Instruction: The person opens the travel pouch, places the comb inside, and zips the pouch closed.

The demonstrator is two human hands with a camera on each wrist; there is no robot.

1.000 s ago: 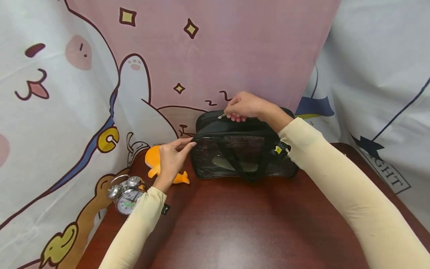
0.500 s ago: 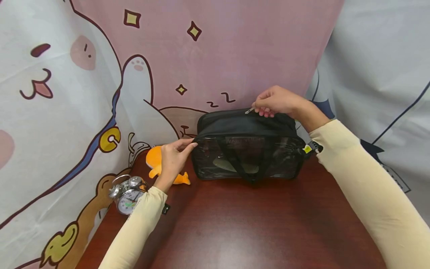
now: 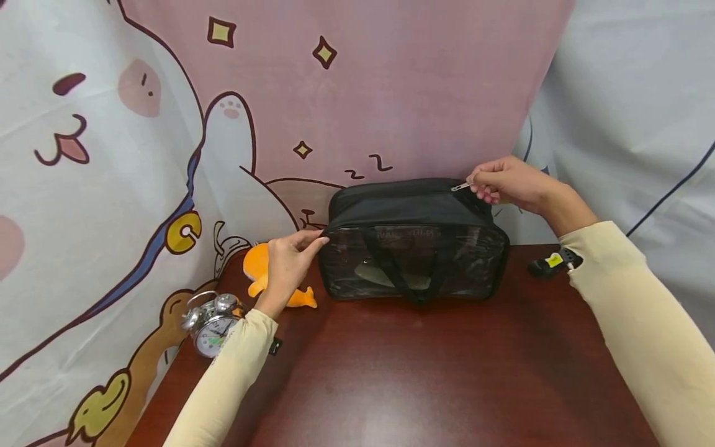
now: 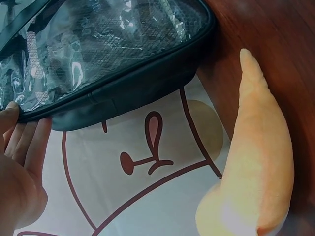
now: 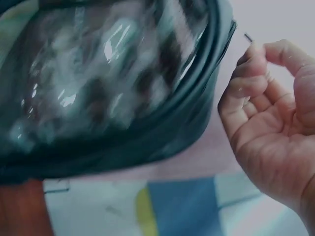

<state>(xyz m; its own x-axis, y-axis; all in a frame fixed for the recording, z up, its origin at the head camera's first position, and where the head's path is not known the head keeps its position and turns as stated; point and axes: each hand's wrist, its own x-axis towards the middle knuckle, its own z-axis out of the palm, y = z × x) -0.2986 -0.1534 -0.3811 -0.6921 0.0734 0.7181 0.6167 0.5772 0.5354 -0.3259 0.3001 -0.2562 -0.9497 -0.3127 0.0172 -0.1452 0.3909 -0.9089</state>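
Observation:
A black bag (image 3: 402, 208) with clear front panels and a black strap stands upright at the back of the table. My left hand (image 3: 290, 261) pinches its upper left front corner between thumb and fingers; the left wrist view shows the hand (image 4: 24, 157) on the bag's edge (image 4: 93, 101). Near the top right of the bag, my right hand (image 3: 511, 180) pinches a small metal zipper pull (image 3: 460, 186). In the right wrist view the thumb and index finger meet beside the bag's rim, and the pull's tip (image 5: 248, 37) sticks out. A pale shape shows through the front panel.
An orange plush toy (image 3: 257, 264) lies left of the bag, partly behind the left hand. A silver twin-bell alarm clock (image 3: 212, 329) stands at the table's left edge. Printed cloth (image 3: 424, 93) hangs behind the red-brown table (image 3: 380, 366).
My right hand has drawn the zipper pull rightward along the top of the bag, from left of the middle to near the right end. The left hand keeps its grip on the corner.

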